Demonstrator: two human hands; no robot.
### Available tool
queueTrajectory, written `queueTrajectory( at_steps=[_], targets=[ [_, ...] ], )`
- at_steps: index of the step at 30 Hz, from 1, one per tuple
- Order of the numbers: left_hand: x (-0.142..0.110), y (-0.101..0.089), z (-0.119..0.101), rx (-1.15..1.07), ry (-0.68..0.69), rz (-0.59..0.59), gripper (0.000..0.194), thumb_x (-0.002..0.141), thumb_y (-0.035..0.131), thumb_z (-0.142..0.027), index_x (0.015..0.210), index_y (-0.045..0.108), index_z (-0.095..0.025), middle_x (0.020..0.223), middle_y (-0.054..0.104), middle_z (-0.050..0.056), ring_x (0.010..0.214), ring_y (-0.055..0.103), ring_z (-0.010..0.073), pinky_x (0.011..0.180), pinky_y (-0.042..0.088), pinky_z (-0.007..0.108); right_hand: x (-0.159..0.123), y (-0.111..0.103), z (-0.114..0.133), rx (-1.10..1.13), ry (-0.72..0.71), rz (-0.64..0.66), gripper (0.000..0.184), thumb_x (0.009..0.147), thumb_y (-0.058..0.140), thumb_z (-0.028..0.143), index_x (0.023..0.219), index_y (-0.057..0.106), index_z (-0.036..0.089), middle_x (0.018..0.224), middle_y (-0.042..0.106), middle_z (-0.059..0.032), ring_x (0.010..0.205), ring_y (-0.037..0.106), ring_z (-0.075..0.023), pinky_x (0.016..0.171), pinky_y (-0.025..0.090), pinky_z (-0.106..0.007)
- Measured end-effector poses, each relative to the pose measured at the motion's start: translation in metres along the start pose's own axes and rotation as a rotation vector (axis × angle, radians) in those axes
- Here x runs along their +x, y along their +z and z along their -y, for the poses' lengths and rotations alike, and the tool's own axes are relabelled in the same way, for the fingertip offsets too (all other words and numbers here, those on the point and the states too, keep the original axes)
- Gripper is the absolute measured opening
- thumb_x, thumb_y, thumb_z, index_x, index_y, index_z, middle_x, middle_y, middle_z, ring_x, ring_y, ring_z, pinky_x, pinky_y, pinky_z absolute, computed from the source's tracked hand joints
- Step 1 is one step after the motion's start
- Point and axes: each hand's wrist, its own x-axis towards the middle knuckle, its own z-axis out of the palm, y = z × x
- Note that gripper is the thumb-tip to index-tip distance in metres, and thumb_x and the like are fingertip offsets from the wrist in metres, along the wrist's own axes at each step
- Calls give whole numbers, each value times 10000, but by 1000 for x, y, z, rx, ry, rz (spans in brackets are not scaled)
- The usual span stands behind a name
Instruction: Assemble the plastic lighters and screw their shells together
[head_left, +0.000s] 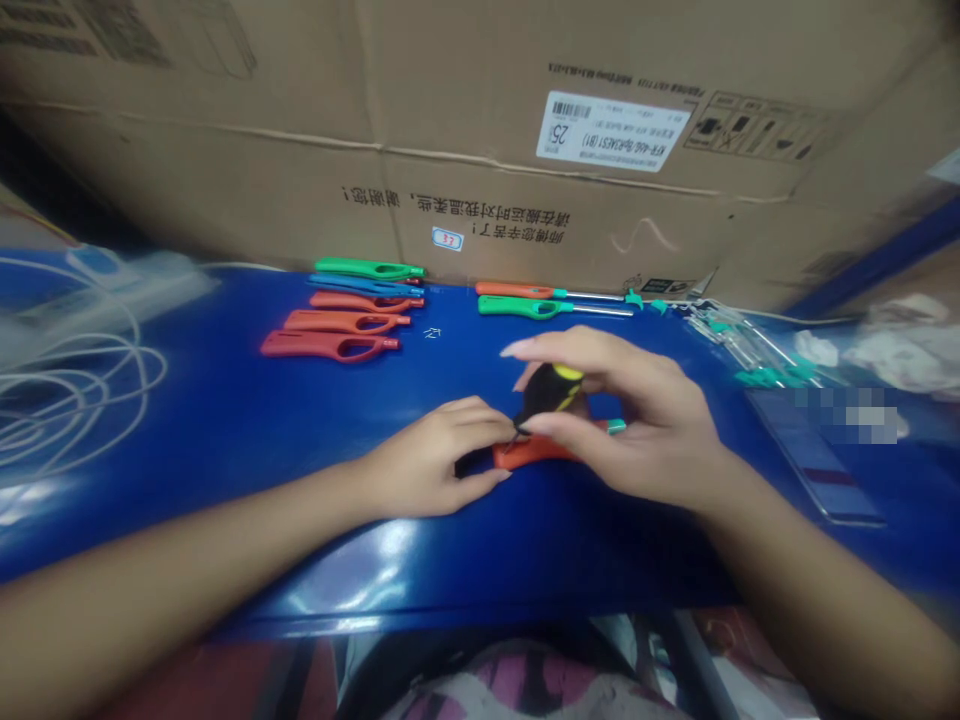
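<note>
Pinching the screwdriver (546, 392), the right hand (626, 420) could slip off the orange lighter (534, 452) clamped under the left hand (435, 460).

An orange plastic lighter body (525, 452) is lying flat on the blue table, near its front edge, mostly hidden, with a teal tip showing at its right end. A short screwdriver with a black and yellow handle (547, 392) is standing tilted over it, its thin tip pointing down at the body's left part.
</note>
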Motion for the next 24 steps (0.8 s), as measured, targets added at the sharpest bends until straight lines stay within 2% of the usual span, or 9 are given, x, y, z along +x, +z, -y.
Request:
queueTrajectory(
  at_steps=[3,6,9,12,14,16,18,22,24],
  targets=[
    [0,0,1,-5,16,-9,227,921,629,-191,1144,659,-167,1088,715,91,985,640,209,903,523,367,1,-1,2,-188,-93,-66,370,909,705,322,1249,637,194,1066,728,-75,915,698,-191,758,581,-289],
    [-1,1,1,7,-6,10,274,926,624,-205,1195,643,-157,1154,701,111,1065,638,233,964,514,398,2,-1,5,-25,-37,38,367,1015,501,221,1377,546,174,1221,686,-105,1055,677,-190,810,583,-296],
    [-1,1,1,-2,-15,18,218,922,624,-197,1134,663,-163,1124,706,98,1051,643,224,955,522,383,3,1,8,54,-66,-35,270,978,595,229,1241,647,196,1015,718,-52,887,684,-154,711,579,-261],
    [0,0,0,-17,-14,13,223,920,625,-185,1140,661,-163,1112,709,90,1028,650,204,944,530,357,3,-1,8,-175,-152,-172,215,909,707,259,1116,715,202,874,717,-33,783,667,-144,704,570,-255],
    [0,0,0,-12,-18,16,283,918,627,-184,1199,644,-155,1153,701,101,1060,651,207,961,528,354,4,-4,6,-208,-140,-127,237,972,600,232,1186,698,202,1002,742,-59,899,689,-164,817,579,-294],
    [0,0,0,-9,-26,20,315,918,624,-187,1232,633,-153,1185,694,110,1089,650,215,972,529,360,5,-8,5,-87,-85,-17,336,1015,471,180,1306,637,210,1163,724,-68,1029,682,-175,897,575,-336],
    [0,1,0,-7,-31,17,293,919,622,-192,1210,644,-156,1165,697,109,1075,654,219,962,537,367,5,-10,5,40,-65,29,359,1012,486,184,1343,615,237,1169,720,-53,1019,684,-165,876,585,-327],
    [-1,2,1,-8,-23,2,261,913,628,-184,1171,658,-161,1104,708,103,1028,663,217,935,549,369,3,-5,7,-140,-108,-145,254,901,711,254,1155,727,261,859,739,-9,785,692,-148,727,590,-263],
    [-1,2,1,-13,-33,13,286,916,624,-185,1201,646,-167,1121,705,103,1038,662,217,945,546,370,2,-3,7,-237,-117,-196,267,925,667,224,1187,715,242,921,755,-37,821,706,-166,754,596,-282]
  ],
)
